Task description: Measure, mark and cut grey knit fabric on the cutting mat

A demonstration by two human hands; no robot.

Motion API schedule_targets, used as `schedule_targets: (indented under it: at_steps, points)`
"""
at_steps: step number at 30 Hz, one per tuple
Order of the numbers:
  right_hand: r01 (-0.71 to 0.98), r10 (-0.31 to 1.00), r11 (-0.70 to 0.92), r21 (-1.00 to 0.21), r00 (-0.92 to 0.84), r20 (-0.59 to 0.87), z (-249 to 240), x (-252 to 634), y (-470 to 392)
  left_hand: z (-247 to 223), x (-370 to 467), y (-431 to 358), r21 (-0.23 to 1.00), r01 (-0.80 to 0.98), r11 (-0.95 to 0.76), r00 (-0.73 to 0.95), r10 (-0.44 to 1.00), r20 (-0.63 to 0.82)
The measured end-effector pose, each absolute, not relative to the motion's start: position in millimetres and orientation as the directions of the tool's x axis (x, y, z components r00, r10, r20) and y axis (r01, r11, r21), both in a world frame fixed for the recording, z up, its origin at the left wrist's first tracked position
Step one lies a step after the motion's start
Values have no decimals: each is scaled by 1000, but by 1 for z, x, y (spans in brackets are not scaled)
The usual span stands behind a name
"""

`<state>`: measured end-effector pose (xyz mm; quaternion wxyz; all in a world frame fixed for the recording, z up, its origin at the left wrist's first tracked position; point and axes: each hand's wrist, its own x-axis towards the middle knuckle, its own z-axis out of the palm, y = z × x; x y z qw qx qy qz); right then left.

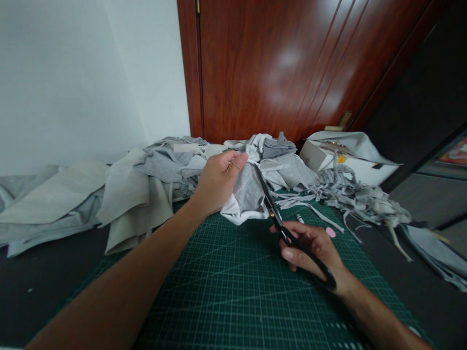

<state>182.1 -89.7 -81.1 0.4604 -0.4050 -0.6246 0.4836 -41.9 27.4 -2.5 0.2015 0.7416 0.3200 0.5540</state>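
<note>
My left hand [221, 180] pinches a piece of grey and white fabric [248, 189] between thumb and fingers, and the cloth hangs down beside it. Black-handled scissors [272, 206] are in my right hand [310, 248], whose fingers are wrapped around the handles. Their blades point up and away from me, with the tips touching or very near the cloth's upper right edge. Whether the blades are parted is hard to make out. Both hands are above a green gridded cutting mat [204, 287].
Grey and off-white fabric pieces [127, 189] pile up along the left and back. Thin cut fabric strips [350, 194] lie heaped at the right, before a white box [321, 153]. A pink disc [330, 232] rests on the mat. Behind stands a reddish wooden door [270, 68].
</note>
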Motion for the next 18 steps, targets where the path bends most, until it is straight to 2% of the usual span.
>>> schedule_targets:
  at_steps: [18]
  points:
    - [158,962,186,-970,-232,146,-82,179,-90,1,-47,30,636,327,-699,179,706,685]
